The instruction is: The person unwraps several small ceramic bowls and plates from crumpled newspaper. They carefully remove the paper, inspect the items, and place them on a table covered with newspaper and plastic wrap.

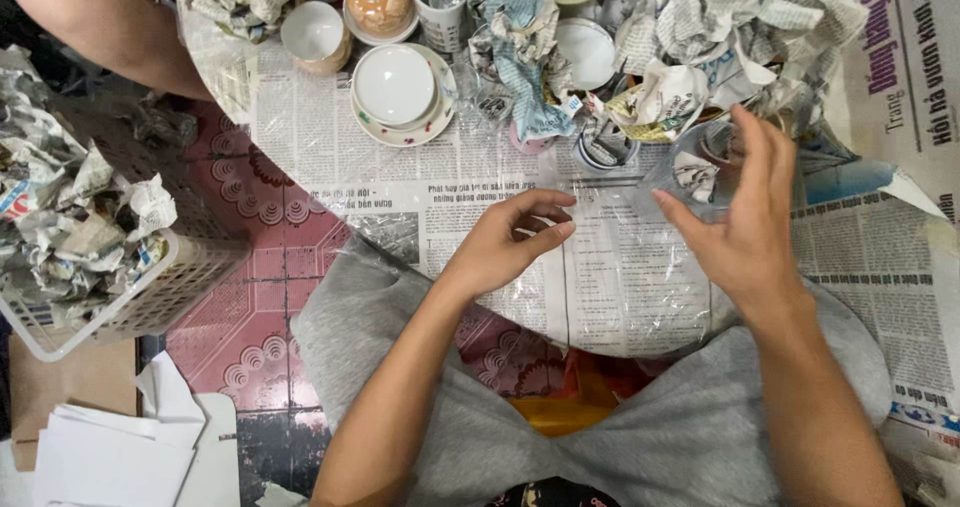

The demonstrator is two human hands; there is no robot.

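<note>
Round tabletop (330, 137) covered in newspaper sheets, patterned red tile floor below. A clear plastic sheet (620, 267) lies over the newspaper at the near edge, right in front of the person. Left hand (505, 242) rests on the plastic, fingers curled loosely, thumb and index close together; can't tell if it pinches the film. Right hand (745, 217) is open, fingers straight and raised, at the plastic's right side. Behind: white bowl on a floral saucer (397, 87), small cups, crumpled newspaper wads (700, 37). White plastic basket (150, 287) of crumpled paper sits left, off the table. Another person's arm (110, 22) top left.
</note>
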